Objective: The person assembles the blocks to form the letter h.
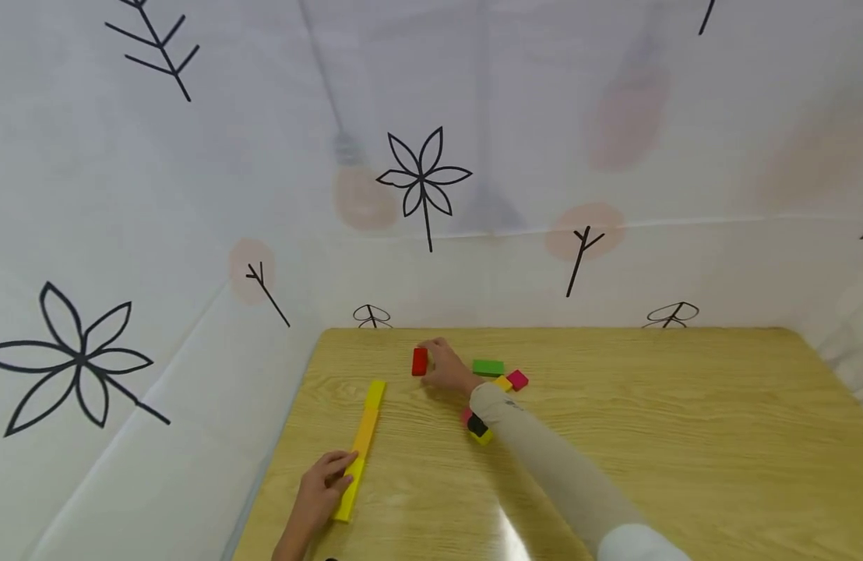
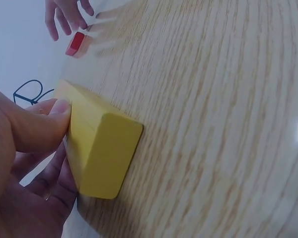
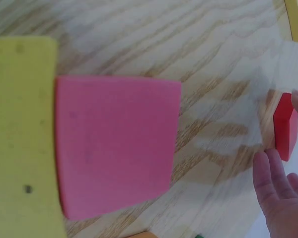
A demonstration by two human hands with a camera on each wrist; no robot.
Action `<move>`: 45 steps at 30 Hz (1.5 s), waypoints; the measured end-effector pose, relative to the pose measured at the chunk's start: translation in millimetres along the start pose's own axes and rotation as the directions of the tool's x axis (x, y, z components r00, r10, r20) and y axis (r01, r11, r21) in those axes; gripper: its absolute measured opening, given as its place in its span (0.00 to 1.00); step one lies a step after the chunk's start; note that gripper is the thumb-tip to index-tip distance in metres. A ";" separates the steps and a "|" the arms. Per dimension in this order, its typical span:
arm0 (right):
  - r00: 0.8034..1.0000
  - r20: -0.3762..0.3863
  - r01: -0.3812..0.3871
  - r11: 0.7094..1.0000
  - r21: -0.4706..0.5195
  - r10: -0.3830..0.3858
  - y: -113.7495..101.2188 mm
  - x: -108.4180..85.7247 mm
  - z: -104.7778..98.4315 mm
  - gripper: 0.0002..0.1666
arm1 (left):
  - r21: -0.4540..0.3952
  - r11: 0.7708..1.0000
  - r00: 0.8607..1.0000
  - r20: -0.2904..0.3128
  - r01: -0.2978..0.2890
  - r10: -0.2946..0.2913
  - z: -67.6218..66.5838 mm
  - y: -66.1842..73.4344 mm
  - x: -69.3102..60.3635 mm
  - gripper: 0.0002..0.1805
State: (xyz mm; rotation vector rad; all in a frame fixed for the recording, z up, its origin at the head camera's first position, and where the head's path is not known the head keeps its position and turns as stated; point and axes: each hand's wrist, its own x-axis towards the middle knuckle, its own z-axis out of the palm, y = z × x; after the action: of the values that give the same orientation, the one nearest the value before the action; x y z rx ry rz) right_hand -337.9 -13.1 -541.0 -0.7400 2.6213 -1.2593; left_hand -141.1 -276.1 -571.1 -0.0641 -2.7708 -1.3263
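Note:
In the head view, a yellow block point(image 1: 349, 499), an orange block point(image 1: 364, 432) and another yellow block point(image 1: 375, 394) form a straight row on the left of the table. My left hand point(image 1: 322, 491) pinches the row's near yellow block; the left wrist view shows the thumb on one side of that block point(image 2: 102, 153) and fingers on the other. Farther off, a red block point(image 1: 420, 361) lies just left of my right hand point(image 1: 449, 370). In the right wrist view, its thumb and spread fingers are at opposite ends of the red block point(image 3: 286, 126), without gripping it.
A green block point(image 1: 487, 368), an orange block point(image 1: 503, 382) and a magenta block point(image 1: 518, 379) lie right of the right hand. Under that wrist are a pink block point(image 3: 118, 146) and a yellow block point(image 3: 22, 139). White patterned cloth point(image 1: 473, 280) borders the wooden table point(image 1: 684, 436).

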 end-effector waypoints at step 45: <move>0.998 0.026 0.062 0.998 -0.024 -0.062 -34.2 26.7 34.4 0.20 | -0.041 0.999 1.000 -0.016 -0.003 0.002 1.8 -1.0 -2.3 0.19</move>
State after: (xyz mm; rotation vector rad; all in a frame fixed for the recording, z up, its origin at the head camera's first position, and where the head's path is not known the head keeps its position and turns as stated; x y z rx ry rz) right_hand -337.2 -68.1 -534.7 -0.8417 2.6176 -1.2276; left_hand -139.0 -275.4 -573.2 -0.0589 -2.7298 -1.3773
